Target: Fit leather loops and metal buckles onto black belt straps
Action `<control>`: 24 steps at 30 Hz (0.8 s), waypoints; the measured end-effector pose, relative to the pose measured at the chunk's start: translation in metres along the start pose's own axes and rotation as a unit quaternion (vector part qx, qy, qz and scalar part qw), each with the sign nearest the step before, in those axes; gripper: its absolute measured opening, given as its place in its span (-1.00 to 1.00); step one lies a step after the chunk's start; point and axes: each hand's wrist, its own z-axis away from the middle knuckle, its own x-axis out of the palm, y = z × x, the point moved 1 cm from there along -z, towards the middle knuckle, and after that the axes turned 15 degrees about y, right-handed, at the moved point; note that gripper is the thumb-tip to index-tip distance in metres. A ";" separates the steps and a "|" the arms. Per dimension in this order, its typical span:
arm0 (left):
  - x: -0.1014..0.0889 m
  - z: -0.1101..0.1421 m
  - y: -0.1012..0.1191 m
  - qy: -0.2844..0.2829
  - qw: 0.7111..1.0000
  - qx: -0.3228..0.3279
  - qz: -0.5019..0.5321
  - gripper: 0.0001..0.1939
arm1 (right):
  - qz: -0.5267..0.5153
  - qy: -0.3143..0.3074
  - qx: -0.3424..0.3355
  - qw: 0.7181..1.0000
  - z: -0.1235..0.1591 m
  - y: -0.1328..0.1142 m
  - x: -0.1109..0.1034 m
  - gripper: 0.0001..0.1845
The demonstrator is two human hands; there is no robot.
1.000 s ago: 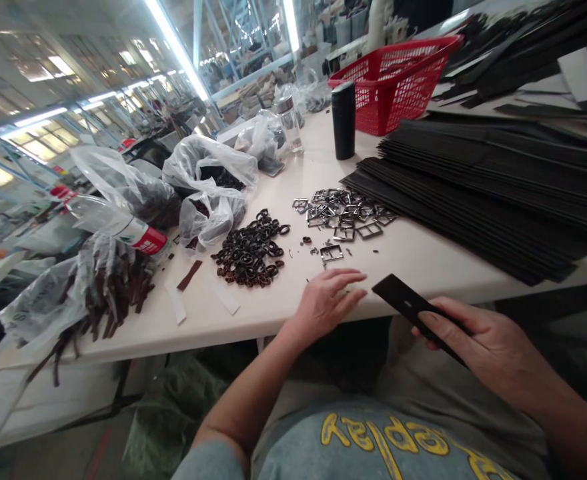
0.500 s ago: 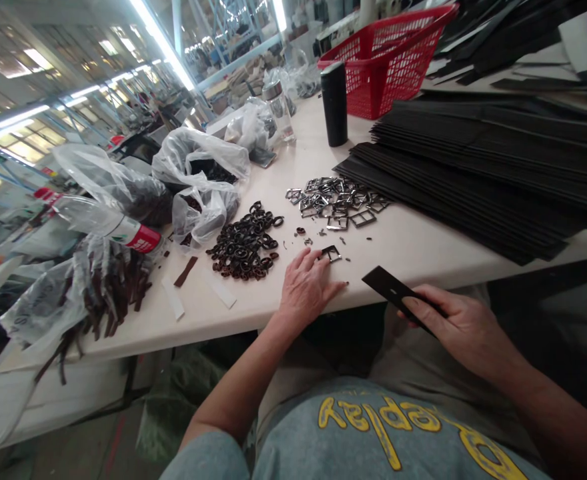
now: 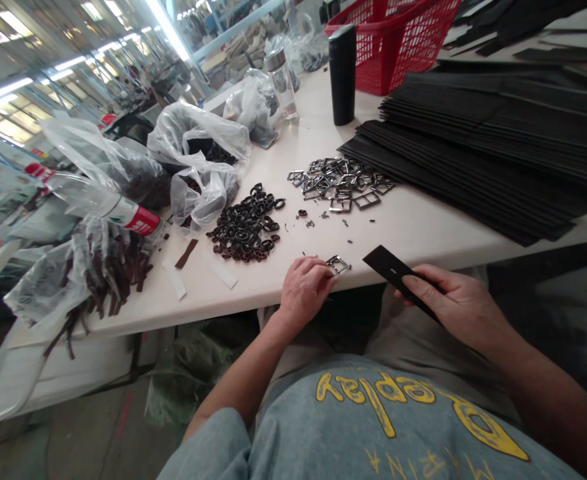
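Observation:
Near the table's front edge, my left hand (image 3: 306, 287) is closed on a metal belt buckle (image 3: 338, 265), pinching one end of its frame. My right hand (image 3: 453, 303) grips a black strap (image 3: 391, 267) between thumb and fingers. A small slot shows near the strap's free end, which points towards the buckle but stays apart from it. Beyond my left hand lies a heap of metal buckles (image 3: 343, 183). To its left is a pile of small dark strap loops (image 3: 247, 227). Tiny dark bits are scattered between the piles and my hands.
Stacked black straps (image 3: 473, 147) cover the table's right side. Behind them stand a black tumbler (image 3: 342, 77) and a red basket (image 3: 398, 53). On the left are plastic bags (image 3: 198, 137), a bottle with a red label (image 3: 138, 219) and bundled brown strips (image 3: 118, 267).
My left hand has closed on the single buckle and lifted it off the tabletop, drawing it towards the front edge. My right hand still holds the strap in nearly the same place.

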 end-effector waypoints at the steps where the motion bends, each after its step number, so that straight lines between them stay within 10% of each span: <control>1: -0.002 -0.003 -0.001 0.002 0.999 -0.030 0.018 -0.88 | -0.004 -0.003 0.006 1.000 -0.001 0.002 0.000 -0.62; 8: -0.017 -0.037 -0.004 -0.100 0.903 -0.282 0.309 -0.64 | -0.061 -0.047 0.057 0.995 -0.006 -0.005 0.005 -0.60; 16: -0.019 -0.074 0.011 -0.309 0.774 -0.317 0.452 -0.50 | -0.144 -0.227 0.080 0.960 0.001 -0.026 0.011 -0.52; 24: -0.019 -0.080 0.023 -0.362 0.751 -0.318 0.452 -0.50 | -0.091 -0.207 0.071 0.971 0.003 -0.009 0.014 -0.55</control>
